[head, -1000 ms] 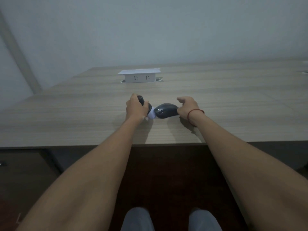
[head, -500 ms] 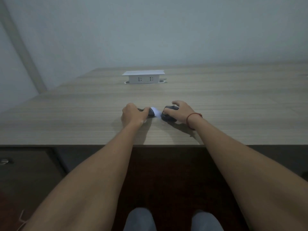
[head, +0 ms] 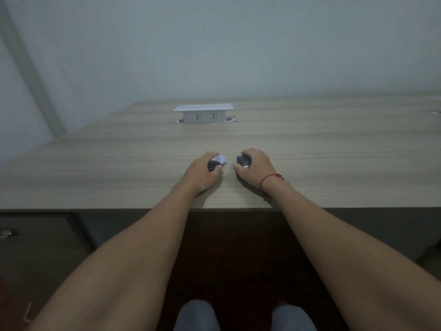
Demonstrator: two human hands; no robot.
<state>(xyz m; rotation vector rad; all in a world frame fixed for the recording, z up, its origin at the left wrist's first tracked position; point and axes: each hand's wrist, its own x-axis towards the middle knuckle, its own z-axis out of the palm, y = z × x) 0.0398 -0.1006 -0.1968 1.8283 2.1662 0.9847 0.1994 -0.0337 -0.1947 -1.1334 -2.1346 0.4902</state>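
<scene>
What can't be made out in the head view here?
- Dark object with a pale end in the left hand: fingers cover most of it, kind unclear.
- Computer mouse: mostly under the right hand.
- Lettering on the mouse: too small to read.

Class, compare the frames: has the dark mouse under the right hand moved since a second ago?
Cannot tell about travel, since the camera shifted too. But the mouse was uncovered beside the right hand then; now the hand grips it, apart from the left hand.

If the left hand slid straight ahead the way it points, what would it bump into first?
Probably nothing soon: the left hand points up the bare table. The white socket box sits far ahead, roughly in line, though depth is unclear.
</scene>
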